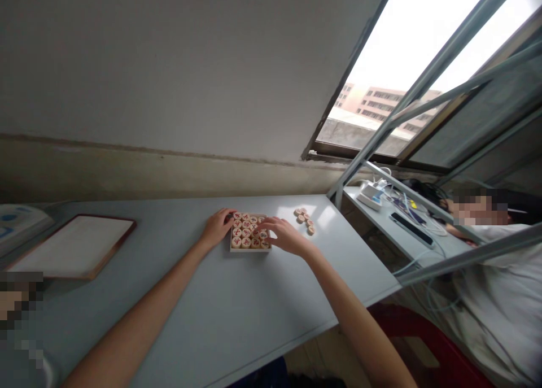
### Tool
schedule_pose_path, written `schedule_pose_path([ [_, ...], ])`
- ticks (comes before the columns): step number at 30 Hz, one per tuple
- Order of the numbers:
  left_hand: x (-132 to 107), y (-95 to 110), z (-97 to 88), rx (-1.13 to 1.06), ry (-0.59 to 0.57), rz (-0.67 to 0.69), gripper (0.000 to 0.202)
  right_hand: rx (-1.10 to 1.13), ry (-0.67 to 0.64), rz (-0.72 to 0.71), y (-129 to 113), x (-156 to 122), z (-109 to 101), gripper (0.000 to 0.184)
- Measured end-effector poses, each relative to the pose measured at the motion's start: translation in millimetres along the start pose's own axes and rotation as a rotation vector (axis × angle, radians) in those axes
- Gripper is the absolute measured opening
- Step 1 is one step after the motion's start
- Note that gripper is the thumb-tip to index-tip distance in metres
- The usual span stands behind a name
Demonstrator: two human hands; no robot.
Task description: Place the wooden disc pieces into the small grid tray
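Note:
A shallow open box (250, 251) lies on the grey desk, filled with rows of round wooden Chinese chess pieces (246, 232) marked with red characters. My left hand (217, 228) is curled against the box's left side, its fingertips and thumb at the far left corner. From the right, my right hand (284, 235) reaches over the box, with thumb and fingers bent around a chess piece in the right-hand columns; the fingers partly cover that piece and its neighbours. Right of the box, several loose chess pieces (302, 217) lie in a small cluster on the desk.
A white board with a dark red frame (76, 245) lies at the left. The desk (178, 331) meets the wall at the back. Metal bed-frame bars (376, 142) rise at the right, beside another desk with cables and a power strip (370, 195). A person in white sits there, near a red chair (406, 326).

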State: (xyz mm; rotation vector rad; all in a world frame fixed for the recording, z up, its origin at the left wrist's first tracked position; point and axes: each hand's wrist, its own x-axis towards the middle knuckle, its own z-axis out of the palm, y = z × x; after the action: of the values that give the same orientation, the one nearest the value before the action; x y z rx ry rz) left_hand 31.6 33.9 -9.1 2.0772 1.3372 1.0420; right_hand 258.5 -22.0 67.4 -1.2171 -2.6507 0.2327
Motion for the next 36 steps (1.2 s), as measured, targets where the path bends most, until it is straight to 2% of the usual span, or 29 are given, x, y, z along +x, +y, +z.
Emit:
schedule_pose_path([
  [2, 0, 1, -0.2, 0.002, -0.009, -0.003, 0.029, -0.025, -0.033, 0.011, -8, 5, 6, 0.034],
  [5, -1, 1, -0.3, -0.001, -0.010, -0.004, 0.029, -0.046, -0.007, 0.033, -9, 10, 12, 0.024],
  [7, -1, 1, -0.3, -0.006, -0.005, -0.004, 0.029, -0.041, 0.018, 0.048, -6, 12, 13, 0.018],
  [12, -1, 2, -0.7, 0.006, -0.003, -0.009, 0.029, 0.015, 0.062, 0.110, 11, 9, 5, 0.018],
  [16, -1, 1, -0.8, 0.004, -0.006, -0.003, 0.029, -0.067, 0.190, 0.233, 41, -16, -6, 0.014],
  [20, -1, 2, -0.9, -0.008, 0.001, -0.005, 0.029, -0.241, 0.186, 0.369, 81, -54, -12, 0.012],
  [23, -2, 3, -1.3, -0.012, 0.009, -0.011, 0.029, -0.317, 0.246, 0.456, 94, -69, -14, 0.026],
  [25, -2, 3, -1.6, -0.013, 0.008, -0.009, 0.028, -0.259, 0.298, 0.423, 86, -67, -15, 0.028],
  [27, -2, 3, -1.6, -0.011, 0.002, -0.007, 0.029, -0.145, 0.289, 0.311, 64, -57, -13, 0.024],
  [32, -2, 1, 0.0, -0.005, 0.006, -0.009, 0.029, 0.001, 0.047, 0.050, -1, -24, 4, 0.023],
  [36, -1, -1, 1.0, -0.016, 0.012, 0.001, 0.029, -0.066, -0.021, 0.035, -18, -8, 16, 0.028],
])
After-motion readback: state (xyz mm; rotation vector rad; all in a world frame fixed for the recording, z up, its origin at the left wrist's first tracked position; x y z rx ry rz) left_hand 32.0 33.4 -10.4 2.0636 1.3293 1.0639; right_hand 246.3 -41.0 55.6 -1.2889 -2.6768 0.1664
